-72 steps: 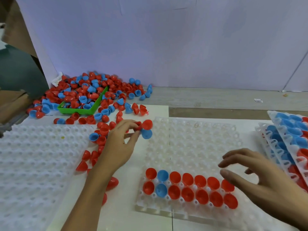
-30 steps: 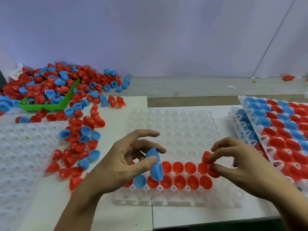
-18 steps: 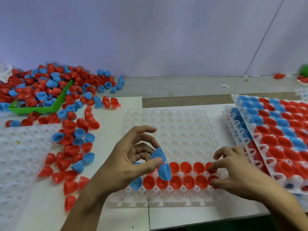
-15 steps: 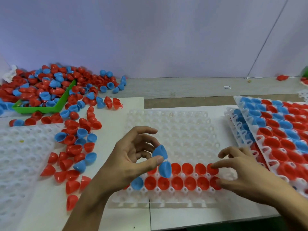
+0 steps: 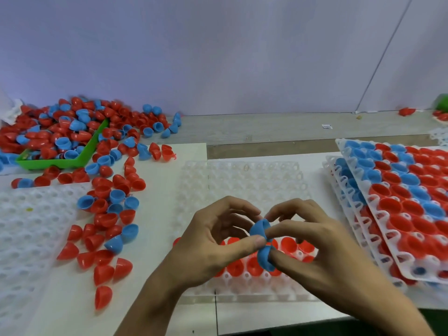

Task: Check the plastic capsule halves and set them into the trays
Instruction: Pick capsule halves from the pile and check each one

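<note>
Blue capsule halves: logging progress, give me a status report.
Left hand and right hand both pinch the joined blue halves. Held above the centre tray, near rows partly filled. Nothing in the way.

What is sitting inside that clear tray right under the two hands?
Red capsule halves sit open side up in the near rows of the clear tray; its far pockets look empty. The left hand and right hand cover part of those rows.

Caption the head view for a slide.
Both hands pinch two blue capsule halves above a partly filled tray.
</note>
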